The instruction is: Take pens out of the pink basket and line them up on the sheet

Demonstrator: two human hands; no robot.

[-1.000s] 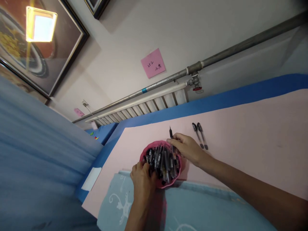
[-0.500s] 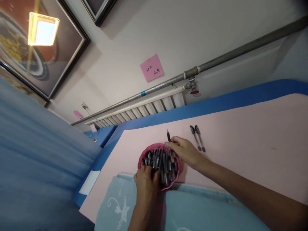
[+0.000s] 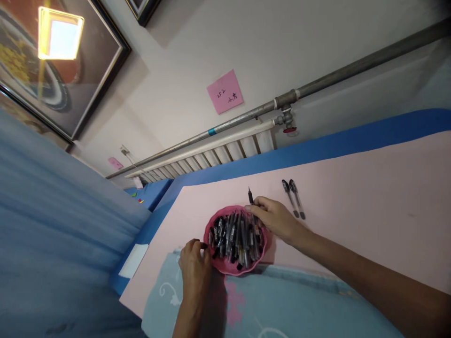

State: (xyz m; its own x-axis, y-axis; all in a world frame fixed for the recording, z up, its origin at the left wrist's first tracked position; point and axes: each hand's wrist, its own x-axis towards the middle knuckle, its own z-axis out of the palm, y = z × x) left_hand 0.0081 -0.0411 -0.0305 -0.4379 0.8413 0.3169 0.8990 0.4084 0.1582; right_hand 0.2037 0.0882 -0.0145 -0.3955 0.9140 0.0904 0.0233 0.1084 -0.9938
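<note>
A pink bowl [image 3: 230,269] full of several black pens and caps sits on the pink table top [image 3: 369,197]. My right hand [image 3: 275,218] rests at the bowl's far rim, fingers pinched on a black pen [image 3: 250,195] whose tip sticks up beyond them. My left hand [image 3: 193,265] is at the bowl's near left rim, fingers curled, with a small dark piece at the fingertips that I cannot name. Two capped black pens [image 3: 293,199] lie side by side on the table to the right of my right hand.
A light blue patterned cloth [image 3: 282,305] covers the near table edge under the bowl. A blue border [image 3: 317,150] runs along the table's far side, with a radiator [image 3: 211,157] and pipe [image 3: 352,70] behind it. A white paper [image 3: 134,260] lies at the left edge.
My left hand has drawn back out of the bowl to its near left rim. My right hand keeps its pinch on the pen at the far rim.
</note>
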